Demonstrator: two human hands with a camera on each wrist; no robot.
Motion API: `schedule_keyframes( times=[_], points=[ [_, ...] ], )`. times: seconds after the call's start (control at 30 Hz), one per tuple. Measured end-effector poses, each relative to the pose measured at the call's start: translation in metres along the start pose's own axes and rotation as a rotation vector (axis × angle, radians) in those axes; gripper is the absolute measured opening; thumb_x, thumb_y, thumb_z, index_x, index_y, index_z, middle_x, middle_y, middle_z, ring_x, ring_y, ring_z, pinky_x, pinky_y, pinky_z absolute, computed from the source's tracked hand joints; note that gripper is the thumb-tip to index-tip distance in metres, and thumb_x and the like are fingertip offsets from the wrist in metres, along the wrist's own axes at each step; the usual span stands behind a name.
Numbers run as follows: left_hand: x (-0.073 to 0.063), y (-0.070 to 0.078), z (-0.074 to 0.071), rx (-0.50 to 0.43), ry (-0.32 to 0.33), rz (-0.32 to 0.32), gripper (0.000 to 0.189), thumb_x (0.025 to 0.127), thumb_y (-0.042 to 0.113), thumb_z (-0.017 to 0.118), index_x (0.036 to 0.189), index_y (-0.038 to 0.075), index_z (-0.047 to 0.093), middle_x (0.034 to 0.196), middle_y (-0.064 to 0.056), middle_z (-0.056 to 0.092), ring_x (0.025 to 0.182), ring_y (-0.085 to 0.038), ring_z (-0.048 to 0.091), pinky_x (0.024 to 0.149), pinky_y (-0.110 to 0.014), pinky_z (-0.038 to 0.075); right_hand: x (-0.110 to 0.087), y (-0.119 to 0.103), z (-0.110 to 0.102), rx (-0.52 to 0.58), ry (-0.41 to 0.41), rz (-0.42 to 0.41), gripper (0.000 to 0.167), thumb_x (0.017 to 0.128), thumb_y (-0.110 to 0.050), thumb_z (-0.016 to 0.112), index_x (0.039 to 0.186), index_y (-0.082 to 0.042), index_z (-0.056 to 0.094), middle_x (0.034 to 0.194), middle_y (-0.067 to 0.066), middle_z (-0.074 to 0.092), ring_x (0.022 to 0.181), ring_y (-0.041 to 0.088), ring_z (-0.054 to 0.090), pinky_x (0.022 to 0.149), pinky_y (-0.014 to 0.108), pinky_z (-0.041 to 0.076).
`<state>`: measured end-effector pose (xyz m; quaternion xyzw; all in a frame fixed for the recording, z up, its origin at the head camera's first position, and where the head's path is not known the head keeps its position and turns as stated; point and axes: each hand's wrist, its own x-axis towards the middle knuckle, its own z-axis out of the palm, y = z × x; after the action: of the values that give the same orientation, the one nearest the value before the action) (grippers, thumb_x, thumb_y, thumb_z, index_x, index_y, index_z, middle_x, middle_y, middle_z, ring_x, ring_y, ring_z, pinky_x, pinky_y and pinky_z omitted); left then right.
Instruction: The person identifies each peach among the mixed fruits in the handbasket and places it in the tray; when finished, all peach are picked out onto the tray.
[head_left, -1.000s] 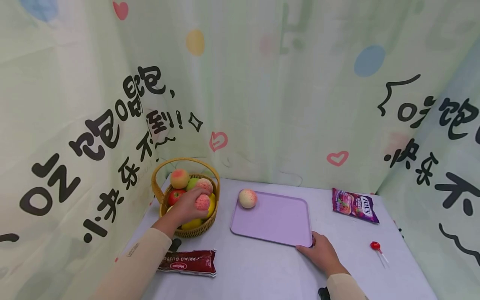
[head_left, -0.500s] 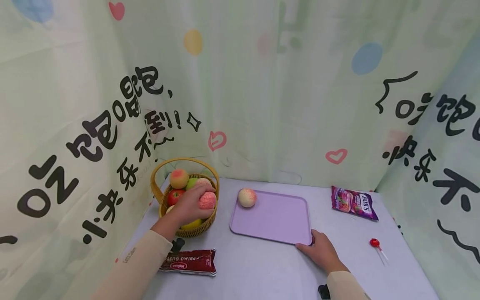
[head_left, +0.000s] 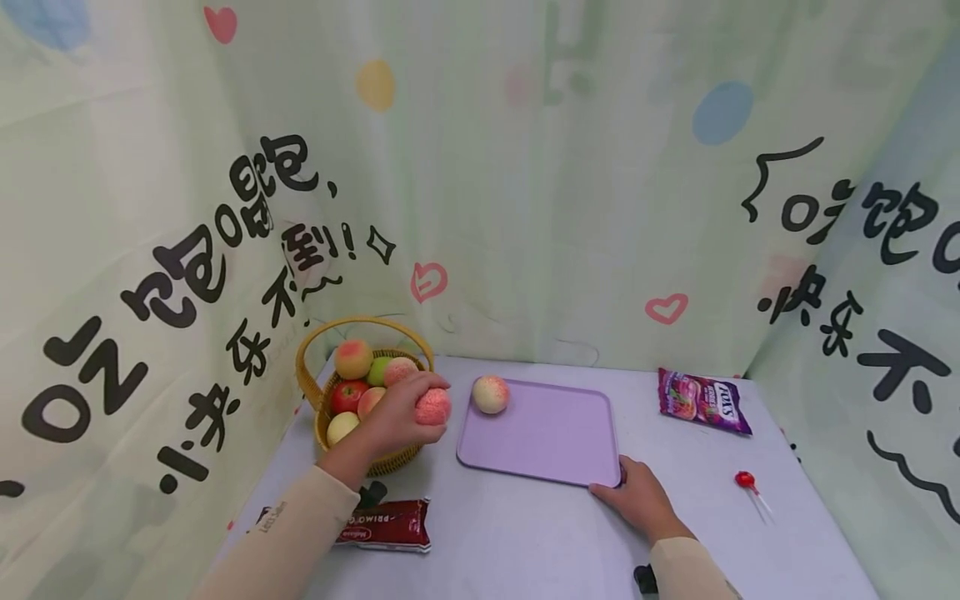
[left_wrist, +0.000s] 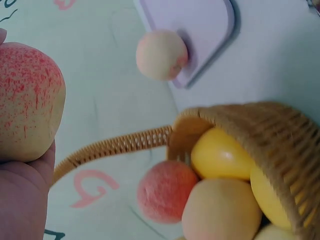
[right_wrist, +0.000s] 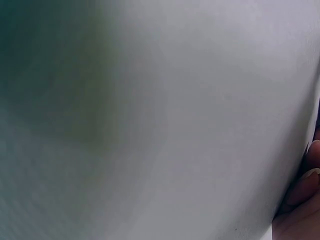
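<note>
My left hand (head_left: 396,421) grips a red-speckled peach (head_left: 433,407) between thumb and fingers, over the right side of the wicker basket (head_left: 399,461). In the left wrist view this peach shows a pale yellow lower half. Fruit fills the basket: a red apple (head_left: 348,396), a green fruit (head_left: 378,370), peaches and, in the left wrist view, yellow fruit (left_wrist: 222,154). A pale peach (head_left: 491,395) sits at the back left corner of the purple tray (head_left: 547,433). At the tray's front right corner, my right hand (head_left: 642,498) holds the edge with thumb and fingers.
A dark red Primo Gusto pack (head_left: 393,525) lies in front of the basket, partly behind my left sleeve. On the right are a purple Fox's snack bag (head_left: 705,402) and a red lollipop (head_left: 745,480). A printed curtain (head_left: 480,208) encloses the table's back and sides.
My left hand has carried the peach rightward, from deeper over the basket to its right rim, uncovering more fruit. The right hand stays at the tray corner. The head view has shifted slightly.
</note>
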<state>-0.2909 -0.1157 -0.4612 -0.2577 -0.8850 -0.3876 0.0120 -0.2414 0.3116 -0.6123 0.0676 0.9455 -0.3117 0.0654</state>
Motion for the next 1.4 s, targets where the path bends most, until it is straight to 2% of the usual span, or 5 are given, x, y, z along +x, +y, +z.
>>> schedule_keyframes(
  times=[0.13,0.6,0.83,1.13,1.4],
  points=[
    [0.005,0.003,0.010,-0.020,0.003,0.044,0.053,0.081,0.016,0.084,0.129,0.020,0.063,0.131,0.004,0.062,0.110,-0.014,0.058,0.091,-0.033,0.057,0.000,0.001,0.000,0.002,0.004,0.002,0.096,0.079,-0.060,0.081,0.139,0.010,0.052,0.124,0.024,0.066,0.117,0.040,0.061,0.102,0.061,0.047],
    [0.020,0.019,0.041,-0.072,-0.062,0.016,0.060,0.080,0.020,0.085,0.134,0.020,0.061,0.139,0.003,0.058,0.117,-0.014,0.058,0.093,-0.029,0.057,0.000,0.000,0.000,0.006,0.028,-0.017,0.092,0.080,-0.055,0.082,0.138,0.009,0.054,0.127,0.026,0.065,0.121,0.044,0.060,0.104,0.060,0.046],
    [0.026,0.020,0.057,-0.104,-0.070,0.000,0.061,0.079,0.020,0.086,0.134,0.020,0.059,0.138,0.003,0.057,0.114,-0.016,0.058,0.088,-0.028,0.059,-0.001,-0.001,0.000,0.005,0.038,-0.032,0.086,0.081,-0.051,0.083,0.136,0.009,0.056,0.124,0.025,0.067,0.119,0.042,0.061,0.103,0.060,0.047],
    [0.043,0.023,0.080,-0.167,-0.052,0.088,0.056,0.081,0.014,0.085,0.131,0.019,0.061,0.138,0.001,0.058,0.115,-0.017,0.058,0.092,-0.028,0.057,-0.002,-0.002,0.001,0.002,0.029,-0.019,0.088,0.082,-0.051,0.082,0.139,0.009,0.054,0.129,0.027,0.064,0.123,0.045,0.059,0.105,0.061,0.046],
    [0.057,0.029,0.102,-0.140,-0.005,0.019,0.057,0.080,0.021,0.086,0.132,0.021,0.063,0.136,0.003,0.059,0.117,-0.016,0.054,0.087,-0.025,0.056,-0.002,-0.002,0.001,0.003,0.029,-0.010,0.085,0.082,-0.051,0.082,0.137,0.008,0.056,0.126,0.025,0.066,0.120,0.042,0.060,0.104,0.060,0.047]
  ],
)
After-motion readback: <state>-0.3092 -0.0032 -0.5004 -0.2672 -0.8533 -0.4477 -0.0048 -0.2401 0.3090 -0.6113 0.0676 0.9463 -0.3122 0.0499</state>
